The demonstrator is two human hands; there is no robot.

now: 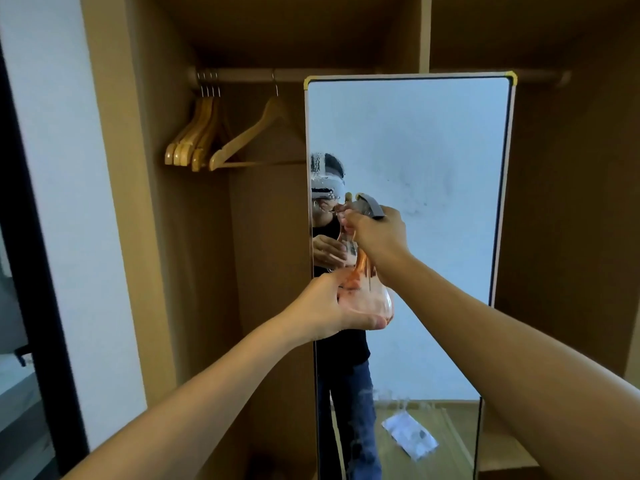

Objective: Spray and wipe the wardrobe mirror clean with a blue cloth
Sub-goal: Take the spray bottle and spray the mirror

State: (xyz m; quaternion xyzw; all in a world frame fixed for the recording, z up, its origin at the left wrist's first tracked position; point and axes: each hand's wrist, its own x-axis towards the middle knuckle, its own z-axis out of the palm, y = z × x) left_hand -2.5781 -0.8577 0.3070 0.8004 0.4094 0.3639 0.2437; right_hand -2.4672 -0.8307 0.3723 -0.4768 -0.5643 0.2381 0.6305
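Observation:
A tall mirror with a pale frame stands inside the open wooden wardrobe. Spray droplets and smudges mark its glass in the middle and near its left edge. In front of the mirror I hold a clear spray bottle with orange liquid and a grey trigger head. My left hand cups the bottle's round base from below. My right hand grips the neck and trigger head. The nozzle points at the glass. A pale cloth shows only as a reflection low in the mirror, lying on the floor.
Several wooden hangers hang on the rail at the upper left, and one more hanger hangs beside them. Wardrobe side panels stand left and right of the mirror. A white wall lies further left.

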